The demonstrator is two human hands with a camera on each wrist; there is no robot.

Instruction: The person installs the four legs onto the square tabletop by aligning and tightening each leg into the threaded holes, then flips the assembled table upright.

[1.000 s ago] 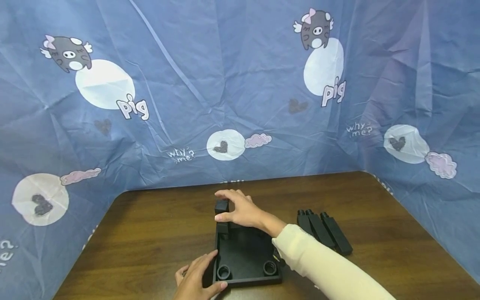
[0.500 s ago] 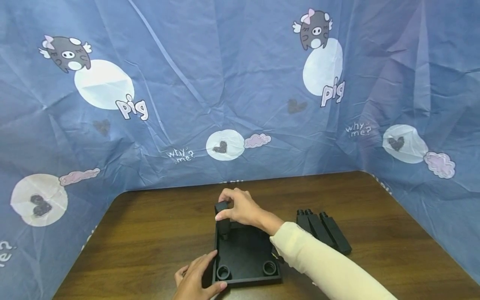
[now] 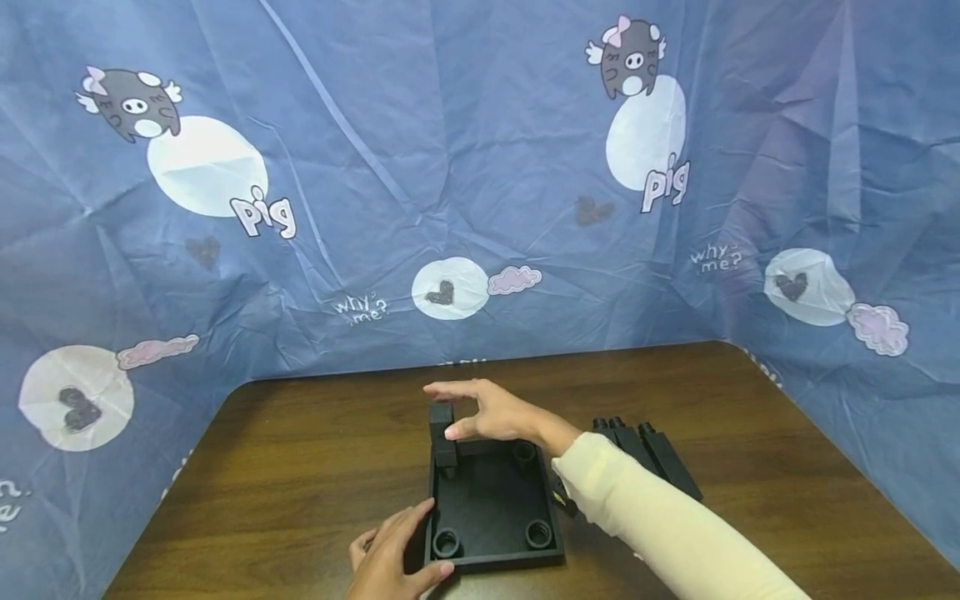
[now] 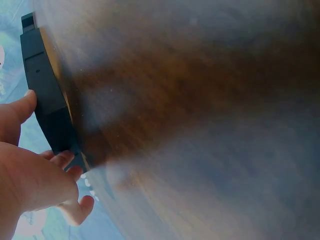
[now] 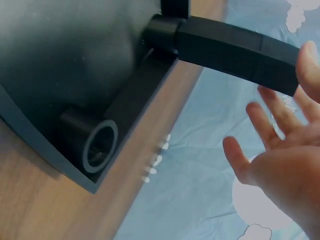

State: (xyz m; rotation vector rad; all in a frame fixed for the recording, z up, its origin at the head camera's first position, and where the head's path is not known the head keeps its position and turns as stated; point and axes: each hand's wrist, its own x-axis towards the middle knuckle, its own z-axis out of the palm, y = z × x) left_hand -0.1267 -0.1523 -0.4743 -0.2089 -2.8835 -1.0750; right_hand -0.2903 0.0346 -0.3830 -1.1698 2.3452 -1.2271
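Note:
The black tray [image 3: 491, 500] lies on the wooden table with round sockets in its corners. At its far-left corner a black leg [image 3: 442, 427] stands in a socket; the right wrist view shows this leg [image 5: 235, 50] too. My right hand [image 3: 495, 414] is at the leg's upper end, its thumb touching or very near it, with the fingers spread. My left hand [image 3: 390, 554] rests on the tray's near-left corner, the thumb at the front edge and the fingertips against the left wall. In the left wrist view this hand [image 4: 40, 175] touches the tray [image 4: 47, 90].
Several black legs [image 3: 671, 467] lie side by side on the table to the right, partly behind the right sleeve [image 3: 660, 517]. A small dark item [image 3: 562, 497] is beside the tray's right edge. A blue printed cloth [image 3: 480, 183] hangs behind the table.
My right hand has loosened its fingers from around the leg and moved slightly right, uncovering the far-right socket. The leg stays at its corner, and my left hand has not moved.

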